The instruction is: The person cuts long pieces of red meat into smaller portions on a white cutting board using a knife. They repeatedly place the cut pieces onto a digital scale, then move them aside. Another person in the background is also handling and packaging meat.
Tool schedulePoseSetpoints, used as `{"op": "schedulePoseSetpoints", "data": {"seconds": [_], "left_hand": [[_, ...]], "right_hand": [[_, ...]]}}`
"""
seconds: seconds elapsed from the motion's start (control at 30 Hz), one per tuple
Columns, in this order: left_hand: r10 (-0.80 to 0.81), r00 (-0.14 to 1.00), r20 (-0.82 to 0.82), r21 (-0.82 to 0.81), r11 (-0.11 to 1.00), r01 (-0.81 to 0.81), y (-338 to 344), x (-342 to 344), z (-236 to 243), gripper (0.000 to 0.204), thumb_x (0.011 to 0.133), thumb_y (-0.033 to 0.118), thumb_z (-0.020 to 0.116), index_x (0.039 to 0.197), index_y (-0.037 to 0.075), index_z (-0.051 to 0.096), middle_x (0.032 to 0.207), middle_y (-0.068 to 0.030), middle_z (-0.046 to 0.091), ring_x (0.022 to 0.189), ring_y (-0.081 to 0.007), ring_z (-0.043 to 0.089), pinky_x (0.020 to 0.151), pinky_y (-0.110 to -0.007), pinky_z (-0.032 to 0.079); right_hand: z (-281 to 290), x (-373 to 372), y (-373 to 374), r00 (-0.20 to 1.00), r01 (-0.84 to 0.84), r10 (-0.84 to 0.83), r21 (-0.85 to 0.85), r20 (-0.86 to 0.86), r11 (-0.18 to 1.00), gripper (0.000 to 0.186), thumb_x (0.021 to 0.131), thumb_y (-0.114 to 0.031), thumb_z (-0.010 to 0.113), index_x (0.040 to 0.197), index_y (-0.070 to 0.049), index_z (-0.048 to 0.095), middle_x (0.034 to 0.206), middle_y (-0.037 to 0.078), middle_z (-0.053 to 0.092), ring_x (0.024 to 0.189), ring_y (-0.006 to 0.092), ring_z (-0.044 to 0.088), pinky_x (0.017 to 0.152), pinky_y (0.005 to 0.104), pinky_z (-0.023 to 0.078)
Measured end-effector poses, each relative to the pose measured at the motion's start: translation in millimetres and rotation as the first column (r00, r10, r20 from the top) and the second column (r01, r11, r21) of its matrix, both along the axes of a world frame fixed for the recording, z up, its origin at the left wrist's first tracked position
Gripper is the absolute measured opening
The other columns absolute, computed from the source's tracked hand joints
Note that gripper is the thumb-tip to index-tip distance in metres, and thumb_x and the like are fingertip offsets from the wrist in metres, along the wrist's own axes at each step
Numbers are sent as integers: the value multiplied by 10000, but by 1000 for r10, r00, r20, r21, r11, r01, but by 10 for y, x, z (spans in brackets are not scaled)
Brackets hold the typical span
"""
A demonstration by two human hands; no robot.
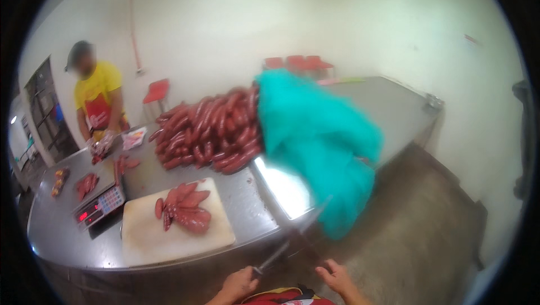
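Note:
My left hand (239, 283) is closed around the handle of a long thin sharpening steel (274, 255), which slants up and away to the right beyond the table's near edge. Closed at the lower right, my right hand (338, 278) grips what looks like a knife (308, 244), its dark blade smeared by motion and crossing the steel. Beyond my left hand, a white cutting board (140, 243) carries a fan of cut red sausages (191, 215). A large pile of linked sausages (211, 128) lies behind it, with a rumpled teal sheet (312, 136) against its right side.
The sheet hangs over the near edge of the steel table (261, 215). A digital scale (100, 206) holding sausages stands left of the board. Across the table at the far left, a person in yellow (101, 88) handles a plastic bag (101, 145). Red chairs (156, 90) stand by the wall.

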State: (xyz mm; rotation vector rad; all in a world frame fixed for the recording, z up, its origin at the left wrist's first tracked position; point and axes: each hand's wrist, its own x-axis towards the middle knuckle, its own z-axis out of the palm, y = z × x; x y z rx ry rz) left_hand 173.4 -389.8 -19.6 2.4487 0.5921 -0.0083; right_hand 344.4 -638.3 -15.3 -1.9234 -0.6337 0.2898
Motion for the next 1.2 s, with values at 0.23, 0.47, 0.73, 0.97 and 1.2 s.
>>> {"op": "schedulePoseSetpoints", "data": {"seconds": [0.23,0.47,0.73,0.97,1.2], "left_hand": [[-120,992,-47,-64,991,117,-54,-19,82,344,849,313,553,1047,37,494,971,-235,621,937,-402,598,804,-485,473],[52,986,-158,-36,998,-59,173,-198,133,331,846,293,537,1027,22,481,982,-235,619,931,-405,597,807,-491,470],[-155,984,-82,-120,982,145,-45,57,79,352,850,295,542,1040,6,477,1014,-247,603,960,-411,585,823,-486,460],[-65,994,-92,-87,995,57,97,-102,-57,326,845,288,549,984,3,473,928,-241,609,893,-422,591,773,-494,466],[-44,997,57,-78,996,48,30,38,-161,294,864,307,573,959,38,504,833,-245,619,802,-434,611,706,-488,490]], "right_hand": [[-255,-76,159,972,2,64,-278,227,961,360,767,-393,738,774,-54,616,674,164,634,607,335,636,567,375,498],[-333,214,-256,876,472,-471,19,104,882,209,802,-238,720,840,-44,653,706,124,667,622,224,644,596,338,503],[-542,-54,302,942,38,3,-115,336,993,259,780,-302,724,775,-63,624,668,140,641,608,290,647,554,375,494],[-365,199,73,922,349,-344,2,177,937,227,813,-256,706,812,-43,627,672,147,651,589,295,639,554,370,501],[-597,-4,325,952,88,-50,-111,303,990,318,787,-342,730,821,-44,625,685,175,646,619,345,647,561,408,503]]}}
